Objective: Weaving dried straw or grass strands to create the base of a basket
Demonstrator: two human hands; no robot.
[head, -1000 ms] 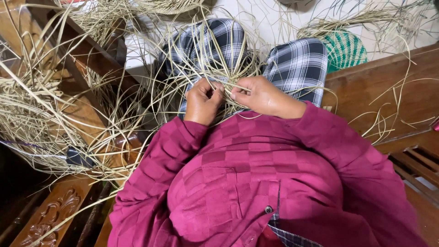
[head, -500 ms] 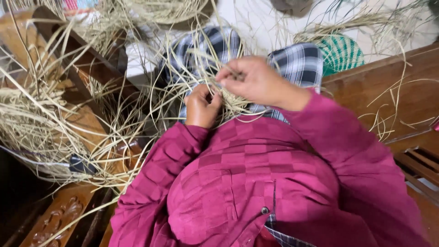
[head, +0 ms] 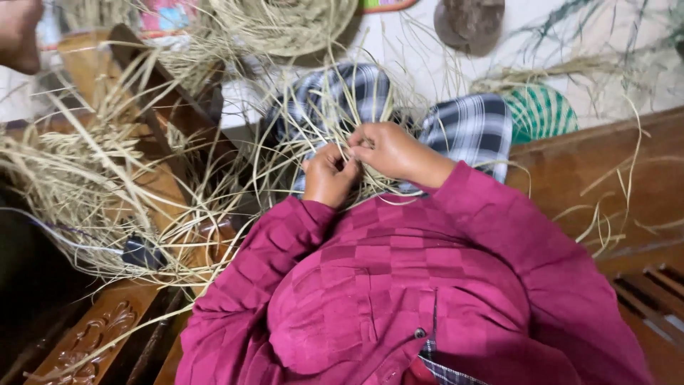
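Note:
My left hand [head: 329, 175] and my right hand [head: 388, 151] meet over my lap, both pinching thin pale straw strands [head: 296, 125] that fan up and outward from a small woven piece hidden under my fingers. My fingers are closed tight on the strands. Magenta checked sleeves [head: 499, 235] cover both my arms. My knees, in a black and white plaid cloth [head: 470, 128], lie under the work.
A big heap of loose straw [head: 78, 185] rests on a carved wooden bench arm [head: 92, 335] at left. A woven straw hat [head: 285, 25] and a green woven piece [head: 538, 110] lie on the pale floor. Another person's hand [head: 18, 32] shows top left.
My right hand pulled a strand up and away from the left hand, then came back down beside it. The view shifted slightly down.

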